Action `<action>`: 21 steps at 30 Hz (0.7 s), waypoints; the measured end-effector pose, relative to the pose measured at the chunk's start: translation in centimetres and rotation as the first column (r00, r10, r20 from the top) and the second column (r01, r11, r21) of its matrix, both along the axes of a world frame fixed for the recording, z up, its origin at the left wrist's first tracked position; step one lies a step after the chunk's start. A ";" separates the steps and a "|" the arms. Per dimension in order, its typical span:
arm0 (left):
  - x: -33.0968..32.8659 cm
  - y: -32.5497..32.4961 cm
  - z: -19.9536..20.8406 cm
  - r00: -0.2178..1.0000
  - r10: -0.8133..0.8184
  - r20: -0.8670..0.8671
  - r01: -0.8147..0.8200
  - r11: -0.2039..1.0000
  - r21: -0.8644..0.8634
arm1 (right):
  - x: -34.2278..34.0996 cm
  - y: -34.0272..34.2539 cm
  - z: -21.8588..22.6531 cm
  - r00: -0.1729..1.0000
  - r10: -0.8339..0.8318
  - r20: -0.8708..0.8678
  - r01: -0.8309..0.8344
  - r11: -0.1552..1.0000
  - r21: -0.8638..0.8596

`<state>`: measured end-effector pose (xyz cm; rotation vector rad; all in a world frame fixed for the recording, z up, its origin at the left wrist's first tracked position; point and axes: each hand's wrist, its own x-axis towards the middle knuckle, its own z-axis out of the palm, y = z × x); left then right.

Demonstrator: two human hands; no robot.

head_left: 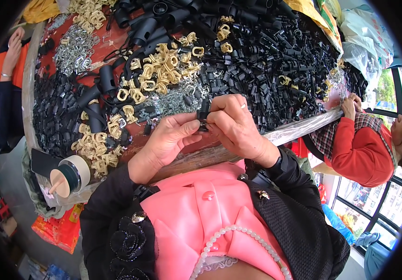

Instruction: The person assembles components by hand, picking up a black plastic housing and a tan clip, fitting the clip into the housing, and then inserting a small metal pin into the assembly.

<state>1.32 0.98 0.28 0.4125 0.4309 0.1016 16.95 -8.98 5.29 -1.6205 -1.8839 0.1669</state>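
My left hand (168, 140) and my right hand (236, 123) meet over the table's near edge. Both pinch one small black plastic part (203, 115) between thumbs and fingertips. The right hand wears a ring and covers the part's right side. Just beyond the hands lie a heap of small silvery metal springs (173, 100) and a cluster of beige plastic clips (163, 70). A big pile of black plastic parts (275, 60) fills the table's right half.
The table's wooden rim (285, 135) runs under my wrists. A tape roll (72, 173) sits at the near left corner. More beige clips (96, 144) and black tubes (105, 79) lie left. A person in red (359, 144) works at right; another person's hand (11, 51) shows far left.
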 end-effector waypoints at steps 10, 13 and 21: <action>0.3 -0.3 0.9 0.998 -0.025 -0.049 0.030 0.995 0.094 | -0.9 -0.9 -0.3 0.994 -0.081 -0.078 0.086 0.994 0.070; 0.2 -0.4 0.6 0.998 -0.015 -0.058 0.021 0.994 0.106 | -1.0 -0.8 -0.1 0.995 -0.099 -0.016 0.100 0.994 0.051; 0.1 -0.2 1.0 0.994 -0.029 -0.104 0.046 0.986 0.163 | -0.5 -0.3 0.3 0.998 0.024 0.059 -0.026 0.999 0.030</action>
